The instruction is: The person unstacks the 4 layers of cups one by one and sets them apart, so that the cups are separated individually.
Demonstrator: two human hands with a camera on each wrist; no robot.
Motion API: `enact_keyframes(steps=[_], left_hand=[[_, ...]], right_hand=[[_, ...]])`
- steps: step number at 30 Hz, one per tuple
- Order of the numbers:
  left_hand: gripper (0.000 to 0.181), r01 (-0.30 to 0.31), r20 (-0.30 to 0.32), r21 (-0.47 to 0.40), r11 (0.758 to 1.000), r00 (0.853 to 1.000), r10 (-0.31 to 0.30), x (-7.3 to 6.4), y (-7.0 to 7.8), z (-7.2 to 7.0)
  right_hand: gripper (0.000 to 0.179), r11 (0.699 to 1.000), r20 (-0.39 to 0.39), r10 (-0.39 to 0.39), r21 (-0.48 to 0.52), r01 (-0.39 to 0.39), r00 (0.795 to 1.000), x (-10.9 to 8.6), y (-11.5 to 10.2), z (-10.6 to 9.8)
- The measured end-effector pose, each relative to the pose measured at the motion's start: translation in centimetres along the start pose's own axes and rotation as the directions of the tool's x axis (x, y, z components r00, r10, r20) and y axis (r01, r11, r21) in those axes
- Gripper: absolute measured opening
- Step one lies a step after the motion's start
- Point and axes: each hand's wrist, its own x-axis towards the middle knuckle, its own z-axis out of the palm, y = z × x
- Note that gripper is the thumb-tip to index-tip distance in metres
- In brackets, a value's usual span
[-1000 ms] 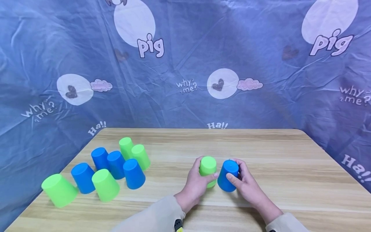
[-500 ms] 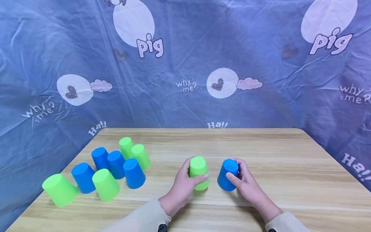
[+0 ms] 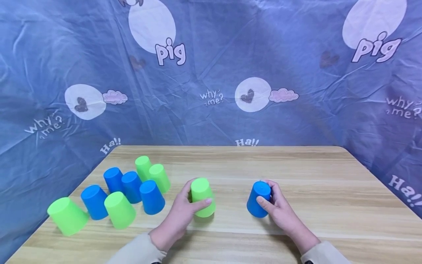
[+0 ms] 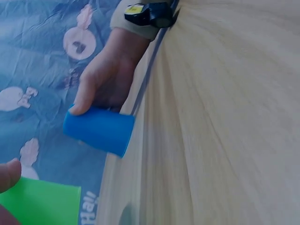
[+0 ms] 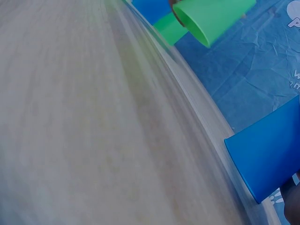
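Observation:
My left hand (image 3: 182,209) grips an upside-down green cup (image 3: 202,194), thumb across its near side and fingers behind. In the left wrist view this green cup (image 4: 44,201) shows at the lower left corner. To the right, my right hand (image 3: 280,207) holds an upside-down blue cup (image 3: 258,201) with the thumb on its near side; most of the fingers are hidden behind it. The right wrist view shows the blue cup (image 5: 272,150) at the right edge and the green cup (image 5: 213,16) at the top. A wide gap separates the two held cups.
Several upside-down cups stand at the left of the wooden table (image 3: 296,165), among them a blue cup (image 3: 152,198), a green cup (image 3: 119,211) and a far-left green cup (image 3: 67,216). A printed blue cloth (image 3: 197,121) hangs behind the table.
My left hand has moved left with the green cup, away from the blue cup and toward the group of cups. The right hand and its blue cup have stayed in place.

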Motion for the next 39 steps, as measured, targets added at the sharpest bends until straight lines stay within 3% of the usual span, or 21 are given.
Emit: enact_keyframes(steps=[8, 21, 24, 29, 32, 34, 37, 39], left_hand=[[0.060, 0.020, -0.074, 0.047, 0.999, 0.997, -0.017, -2.4, 0.8, -3.4], [0.067, 0.123, -0.156, 0.151, 0.981, 0.983, -0.099, -6.3, 2.5, -9.0], [0.066, 0.097, -0.203, 0.161, 0.982, 0.977, -0.063, -7.2, 2.3, -10.5], [0.059, -0.032, -0.304, 0.082, 0.996, 0.951, 0.056, -8.7, 1.8, -13.2], [0.057, -0.062, -0.392, 0.050, 0.997, 0.917, 0.077, -9.6, 1.8, -14.8], [0.056, -0.078, -0.472, 0.031, 0.996, 0.878, 0.083, -10.1, 1.7, -15.6], [0.055, -0.055, -0.625, 0.079, 0.995, 0.775, 0.093, -10.6, 1.6, -16.6], [0.054, 0.044, -0.721, 0.142, 0.989, 0.689, 0.073, -10.8, 1.4, -17.3]], right_hand=[[0.047, 1.000, 0.004, -0.005, 0.002, 0.005, 1.000, 0.0, 0.0, 0.0], [0.049, 1.000, 0.019, 0.011, 0.008, -0.011, 1.000, 0.1, -0.2, -0.1], [0.050, 1.000, 0.024, 0.016, 0.012, -0.016, 1.000, 0.1, -0.3, -0.2], [0.050, 1.000, 0.033, 0.017, 0.007, -0.017, 0.999, 0.1, -0.3, -0.2], [0.050, 1.000, 0.032, 0.018, 0.001, -0.018, 0.999, 0.1, -0.3, -0.2], [0.050, 1.000, 0.031, 0.021, -0.002, -0.021, 0.999, 0.2, -0.2, -0.2], [0.051, 1.000, 0.031, 0.024, -0.001, -0.024, 0.999, 0.2, -0.2, -0.3], [0.051, 1.000, 0.032, 0.023, -0.003, -0.023, 0.999, 0.2, -0.1, -0.3]])
